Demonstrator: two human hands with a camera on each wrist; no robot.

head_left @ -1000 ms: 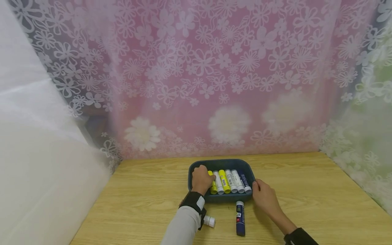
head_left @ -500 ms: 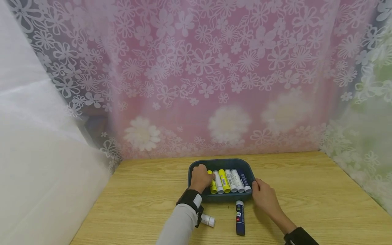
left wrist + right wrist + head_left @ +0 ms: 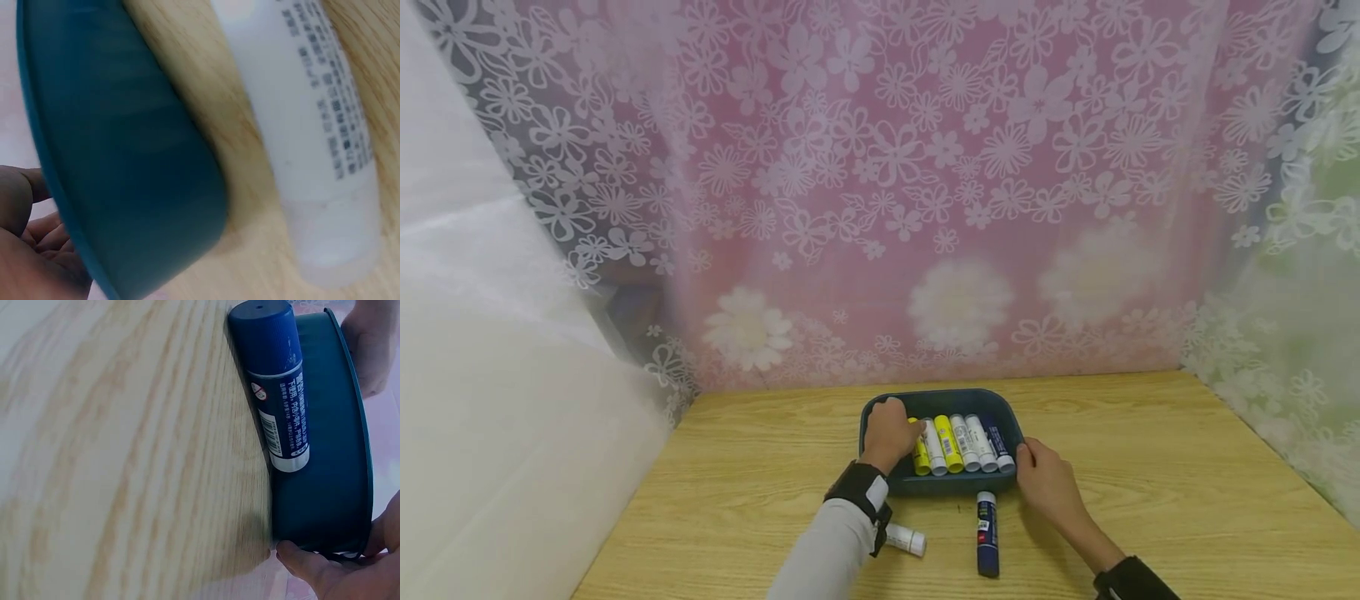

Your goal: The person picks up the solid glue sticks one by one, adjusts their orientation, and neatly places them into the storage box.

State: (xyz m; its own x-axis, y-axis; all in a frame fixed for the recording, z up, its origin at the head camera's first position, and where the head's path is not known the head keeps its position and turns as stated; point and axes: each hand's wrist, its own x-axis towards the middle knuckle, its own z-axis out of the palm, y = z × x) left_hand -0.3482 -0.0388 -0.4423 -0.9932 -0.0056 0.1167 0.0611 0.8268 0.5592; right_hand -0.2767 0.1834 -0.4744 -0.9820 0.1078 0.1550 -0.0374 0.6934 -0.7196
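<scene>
A dark teal plastic tray [image 3: 951, 486] holds a row of glue sticks: yellow [image 3: 948, 443], white [image 3: 981, 442] and navy blue [image 3: 997, 443]. My left hand [image 3: 888, 435] reaches over the tray's left end, fingers bent down inside, thumb at the leftmost yellow stick; I cannot tell whether it grips anything. In the left wrist view, its curled fingers show behind the rim. My right hand [image 3: 1051, 482] pinches the tray's right front corner, the thumb [image 3: 299, 557] against the outer wall.
On the wooden table [image 3: 737, 500], a navy glue stick [image 3: 988, 534] lies before the tray. A white glue stick [image 3: 907, 539] lies partly under my left wrist in the head view. A floral curtain [image 3: 925, 208] hangs behind the table.
My left wrist and forearm have shifted slightly left, uncovering more of the white glue stick on the table. My left hand stays over the tray's left end; the right hand keeps its hold.
</scene>
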